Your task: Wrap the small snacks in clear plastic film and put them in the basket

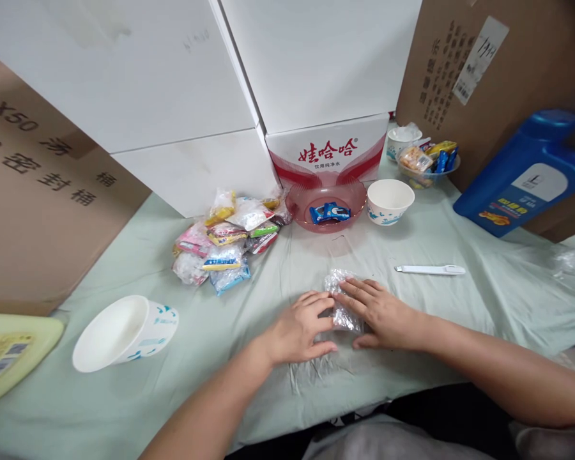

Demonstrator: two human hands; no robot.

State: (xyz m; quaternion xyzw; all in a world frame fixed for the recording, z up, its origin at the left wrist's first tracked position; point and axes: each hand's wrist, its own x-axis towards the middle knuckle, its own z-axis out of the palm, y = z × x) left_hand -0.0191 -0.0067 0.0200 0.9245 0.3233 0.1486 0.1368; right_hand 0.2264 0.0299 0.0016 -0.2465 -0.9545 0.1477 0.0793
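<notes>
A crinkled clear plastic packet (pixel 341 300) lies on the table between my hands, my left hand (pixel 299 332) touching its left edge, my right hand (pixel 381 313) pressed flat on it, fingers spread.

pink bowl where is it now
In the head view, the pink bowl sits mid-table before the red-lettered box, between the snack pile on its left and a white cup on its right.

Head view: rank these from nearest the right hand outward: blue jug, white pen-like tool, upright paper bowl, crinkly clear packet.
1. crinkly clear packet, under the right hand
2. white pen-like tool, just beyond, to the right
3. upright paper bowl, farther back
4. blue jug, far right
</notes>
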